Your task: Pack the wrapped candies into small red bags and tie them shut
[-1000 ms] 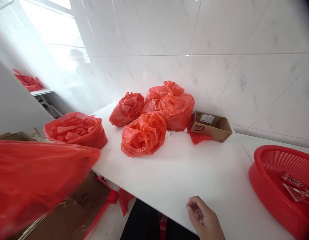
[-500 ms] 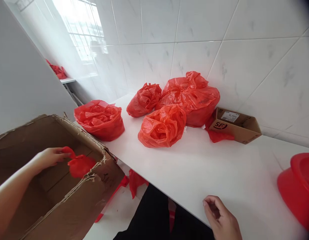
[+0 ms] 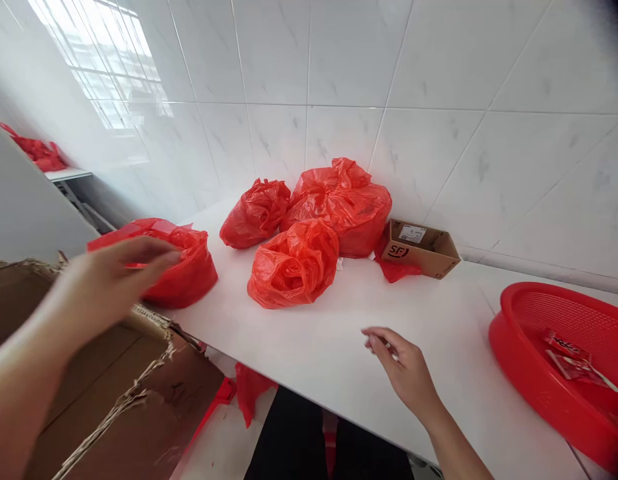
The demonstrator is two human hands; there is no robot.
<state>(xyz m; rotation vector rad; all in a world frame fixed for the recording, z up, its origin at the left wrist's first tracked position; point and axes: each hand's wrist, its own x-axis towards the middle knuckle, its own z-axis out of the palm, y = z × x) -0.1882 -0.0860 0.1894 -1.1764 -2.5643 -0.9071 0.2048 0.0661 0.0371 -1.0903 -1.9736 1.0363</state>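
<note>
My left hand [image 3: 106,283], smeared by motion, hovers above the cardboard box [image 3: 189,387] and in front of the open red plastic bag [image 3: 189,280] on the left. Its thumb and fingers are apart, and I see nothing in them. Over the white table [image 3: 299,347] hangs my right hand [image 3: 403,367], empty, with loosely curled fingers and a gap at the thumb. Closest to it among the bags is a crumpled, open-topped red bag [image 3: 291,270]. Two more red bags, a smaller one [image 3: 256,213] and a large knotted one [image 3: 343,210], rest behind that.
A small brown carton [image 3: 423,250] stands by the tiled wall, with red plastic beside it. To the right, a red plastic basket [image 3: 533,380] holds small printed packets [image 3: 579,367]. Red plastic [image 3: 249,393] hangs below the table's front edge.
My left hand has let go of the small red bundle it held inside the cardboard box and risen toward the left bag. My right hand has reached forward. The view has turned right.
</note>
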